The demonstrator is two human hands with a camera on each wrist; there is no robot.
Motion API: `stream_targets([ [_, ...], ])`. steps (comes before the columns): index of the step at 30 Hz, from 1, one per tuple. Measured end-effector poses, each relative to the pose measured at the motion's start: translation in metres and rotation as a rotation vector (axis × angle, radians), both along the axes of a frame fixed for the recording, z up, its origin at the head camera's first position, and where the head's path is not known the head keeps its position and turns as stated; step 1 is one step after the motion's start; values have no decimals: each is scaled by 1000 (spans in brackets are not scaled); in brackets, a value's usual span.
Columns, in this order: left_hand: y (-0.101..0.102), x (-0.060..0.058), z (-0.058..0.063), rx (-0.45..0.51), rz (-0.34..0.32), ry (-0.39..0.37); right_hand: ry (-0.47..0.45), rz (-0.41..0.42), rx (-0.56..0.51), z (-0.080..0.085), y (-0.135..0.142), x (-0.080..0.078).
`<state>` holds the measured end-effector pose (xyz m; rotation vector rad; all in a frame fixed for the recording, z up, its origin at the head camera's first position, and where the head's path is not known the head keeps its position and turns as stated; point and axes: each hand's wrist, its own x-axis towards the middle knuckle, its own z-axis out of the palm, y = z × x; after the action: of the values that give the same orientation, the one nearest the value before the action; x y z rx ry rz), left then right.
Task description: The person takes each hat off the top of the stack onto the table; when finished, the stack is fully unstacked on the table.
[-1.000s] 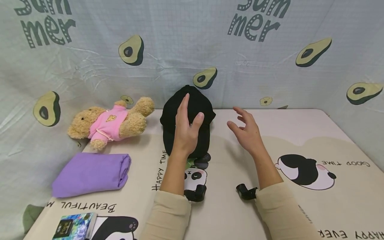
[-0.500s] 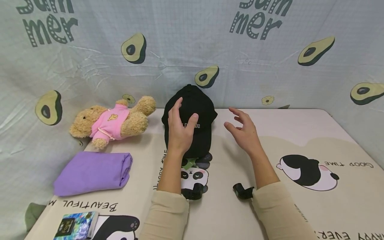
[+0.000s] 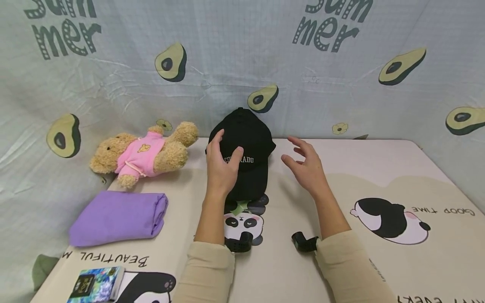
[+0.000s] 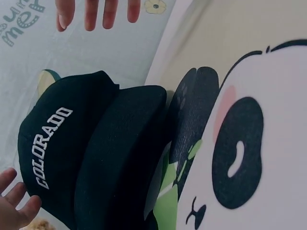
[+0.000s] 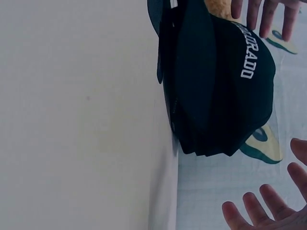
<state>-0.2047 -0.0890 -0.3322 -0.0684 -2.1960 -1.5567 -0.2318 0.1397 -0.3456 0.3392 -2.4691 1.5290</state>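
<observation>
A black baseball cap (image 3: 246,134) with white COLORADO lettering stands at the back of the table, its brim toward me. My left hand (image 3: 221,168) is raised in front of the cap's left side, fingers spread and thumb apart, overlapping it in the head view. To the right of the cap my right hand (image 3: 307,168) hovers with fingers loosely bent, nothing between them. In the left wrist view the cap (image 4: 62,139) lies between the fingers of both hands. The right wrist view shows the cap (image 5: 235,81) from its other side, with fingertips apart from it.
A teddy bear (image 3: 142,153) in a pink top lies at the back left. In front of it is a folded purple cloth (image 3: 119,219), and nearer still a small colourful box (image 3: 96,284). A printed curtain (image 3: 303,97) hangs behind the panda-patterned table (image 3: 280,269).
My left hand has shifted left and slightly down, uncovering more of the cap's lettering. The right hand has drifted a little left. The cap stays in place.
</observation>
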Motion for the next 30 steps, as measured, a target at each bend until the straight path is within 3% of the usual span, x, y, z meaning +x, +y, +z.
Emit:
stream_targets([
  [12, -11, -1, -7, 23, 126, -161, -11, 9, -45, -3, -7, -3],
  [23, -18, -1, -9, 45, 126, -199, -18, 12, -24, -3, -12, -7],
  [30, -26, -4, -10, 135, 126, -259, -14, 25, -29, -5, -16, -11],
])
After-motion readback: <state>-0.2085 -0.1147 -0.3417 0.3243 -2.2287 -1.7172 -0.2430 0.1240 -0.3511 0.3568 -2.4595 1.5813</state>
